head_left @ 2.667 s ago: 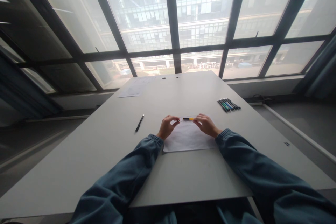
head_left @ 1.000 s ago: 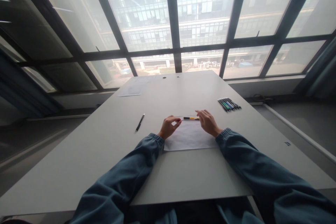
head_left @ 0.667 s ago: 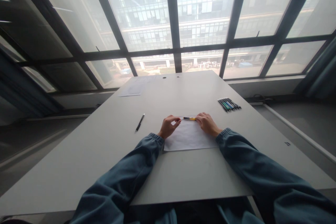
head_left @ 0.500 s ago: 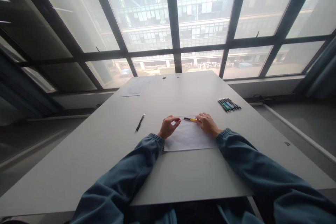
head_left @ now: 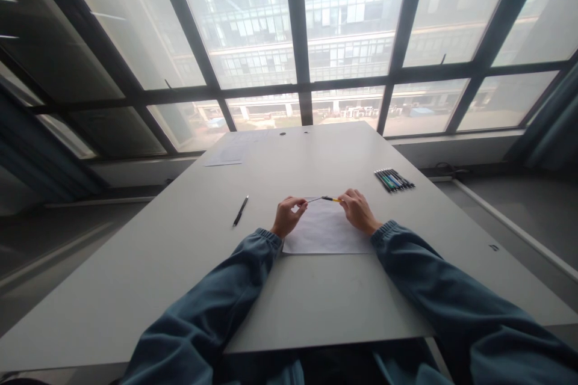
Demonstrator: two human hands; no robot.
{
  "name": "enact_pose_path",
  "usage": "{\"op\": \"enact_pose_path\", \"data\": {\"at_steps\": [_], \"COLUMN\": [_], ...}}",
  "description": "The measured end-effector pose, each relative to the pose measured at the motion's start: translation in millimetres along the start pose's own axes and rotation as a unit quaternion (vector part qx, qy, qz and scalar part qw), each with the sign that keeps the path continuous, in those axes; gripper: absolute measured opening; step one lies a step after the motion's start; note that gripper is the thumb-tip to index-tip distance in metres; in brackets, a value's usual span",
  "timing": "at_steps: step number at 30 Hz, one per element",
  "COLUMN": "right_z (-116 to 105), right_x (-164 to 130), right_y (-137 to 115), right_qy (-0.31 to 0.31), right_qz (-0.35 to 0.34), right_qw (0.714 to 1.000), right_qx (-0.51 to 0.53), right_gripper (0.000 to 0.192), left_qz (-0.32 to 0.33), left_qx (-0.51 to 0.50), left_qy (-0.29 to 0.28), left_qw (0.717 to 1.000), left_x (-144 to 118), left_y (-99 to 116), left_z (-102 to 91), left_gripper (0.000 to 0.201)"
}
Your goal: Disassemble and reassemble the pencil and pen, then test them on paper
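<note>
A white table stands by big windows. The left hand pinches a thin dark stick at the paper's far edge; it meets or almost meets the yellow-and-black pen the right hand pinches. A weak pinch could drop the stick. The near side has room; lined-up pens sit by the right edge.

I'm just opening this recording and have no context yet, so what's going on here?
A person at a white table pinches a thin dark rod in the left hand and a yellow-and-black pen in the right hand. The rod reaches to the pen's black end; whether it goes inside is too small to tell. Both are near the far edge of a white paper sheet. A single black pen lies to the left, a row of pens to the right.
</note>
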State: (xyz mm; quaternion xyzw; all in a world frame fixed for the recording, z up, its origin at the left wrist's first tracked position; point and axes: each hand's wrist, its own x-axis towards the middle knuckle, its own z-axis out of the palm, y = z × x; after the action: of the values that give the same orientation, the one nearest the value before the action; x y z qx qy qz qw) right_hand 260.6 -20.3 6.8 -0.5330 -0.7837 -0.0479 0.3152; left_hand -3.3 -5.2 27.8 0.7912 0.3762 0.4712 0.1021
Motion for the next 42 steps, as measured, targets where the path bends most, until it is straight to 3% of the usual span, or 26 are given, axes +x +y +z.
{"op": "enact_pose_path", "data": {"at_steps": [6, 17, 32, 42], "right_z": [-2, -5, -8, -12], "right_x": [0, 2, 1, 2], "right_y": [-1, -3, -3, -12], "right_qy": [0.052, 0.088, 0.07, 0.031], "right_qz": [0.033, 0.06, 0.035, -0.043], "right_qw": [0.998, 0.994, 0.997, 0.998], "right_qx": [-0.009, -0.025, -0.018, 0.016], "right_gripper": [0.014, 0.018, 0.022, 0.017], "left_qz": [-0.034, -0.023, -0.003, 0.036], "left_qx": [0.017, 0.031, 0.032, 0.035], "left_qy": [0.061, 0.03, 0.018, -0.024], "left_qw": [0.997, 0.999, 0.999, 0.998], "left_x": [0, -1, -2, -1], "left_y": [-3, -8, -12, -3], "left_z": [-0.8, 0.4, 1.8, 1.6], "left_gripper": [0.015, 0.014, 0.015, 0.011]}}
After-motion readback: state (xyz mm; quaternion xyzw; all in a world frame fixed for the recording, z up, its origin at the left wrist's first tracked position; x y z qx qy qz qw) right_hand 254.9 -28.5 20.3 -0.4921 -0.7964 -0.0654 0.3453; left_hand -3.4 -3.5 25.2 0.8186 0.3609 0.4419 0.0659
